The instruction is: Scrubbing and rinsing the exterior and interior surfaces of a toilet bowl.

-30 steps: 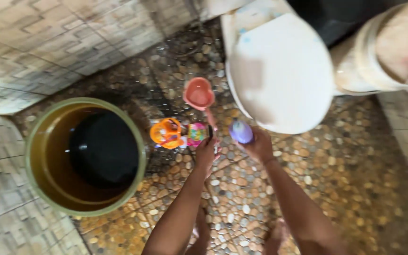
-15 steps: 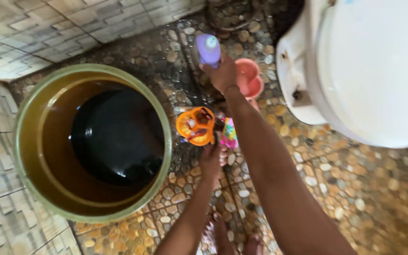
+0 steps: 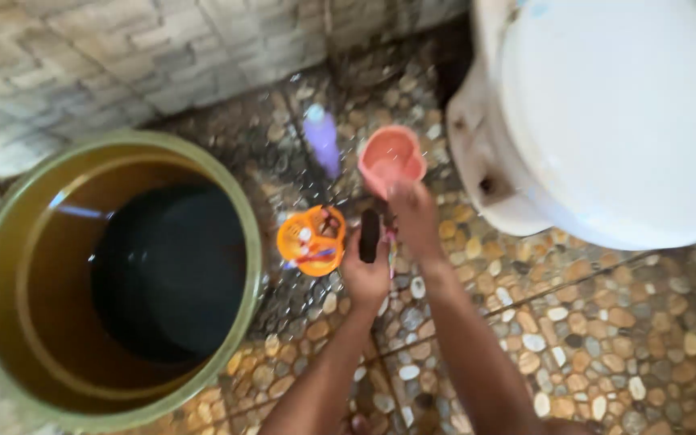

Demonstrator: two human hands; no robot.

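Your left hand [image 3: 366, 270] has its fingers wrapped round a small dark upright thing [image 3: 370, 235], perhaps a cap or a little bottle (too blurred to say which), just right of the orange basket [image 3: 312, 240]. Your right hand [image 3: 414, 216] is lower against the pink cup [image 3: 392, 157], fingers curled at its near rim; whether they actually grip the cup or only touch it, I cannot tell. A thin colourful stick-like thing [image 3: 389, 246] hangs between your two hands.

In my judgement, the sound way here is to keep the dark thing upright and close to your palm, since the pebble floor [image 3: 606, 338] looks wet and anything dropped would roll among the stones. Steady the cup by its rim with the right hand before you move the left, and keep both wrists away from the bucket's edge.

Counted: one large green bucket [image 3: 239, 217] holding dark water, one orange basket, one pink cup, one purple bottle [image 3: 321, 138] standing near the wall behind the cup, one white toilet [image 3: 614, 121] at the right, one dark thing in hand, and two hands, both yours.
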